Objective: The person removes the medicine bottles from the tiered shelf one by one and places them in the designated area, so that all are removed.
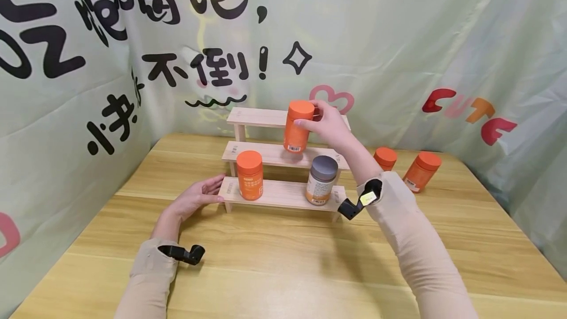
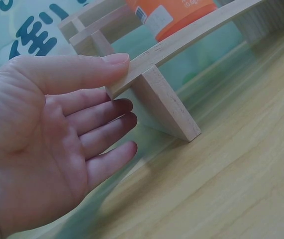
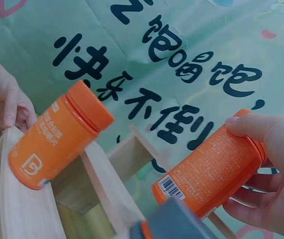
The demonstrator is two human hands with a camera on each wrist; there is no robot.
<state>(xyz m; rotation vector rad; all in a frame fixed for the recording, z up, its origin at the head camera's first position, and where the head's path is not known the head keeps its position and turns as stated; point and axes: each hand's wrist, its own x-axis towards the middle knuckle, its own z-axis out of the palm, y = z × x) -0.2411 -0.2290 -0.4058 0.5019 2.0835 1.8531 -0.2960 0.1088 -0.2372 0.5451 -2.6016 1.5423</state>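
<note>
My right hand grips an orange bottle with an orange lid, near the middle step of a three-step wooden display stand. In the right wrist view, the thumb and fingers wrap the bottle's upper part, and its barcode faces the camera. At the stand's left end, my left hand pinches the corner of the lowest step, thumb on top and fingers beneath, as the left wrist view shows. On that step stand an orange bottle at the left and a grey-lidded bottle at the right.
Two more orange bottles, one partly hidden behind the right forearm and another beside it, stand at the right of the wooden table. A printed cloth hangs behind and along the sides.
</note>
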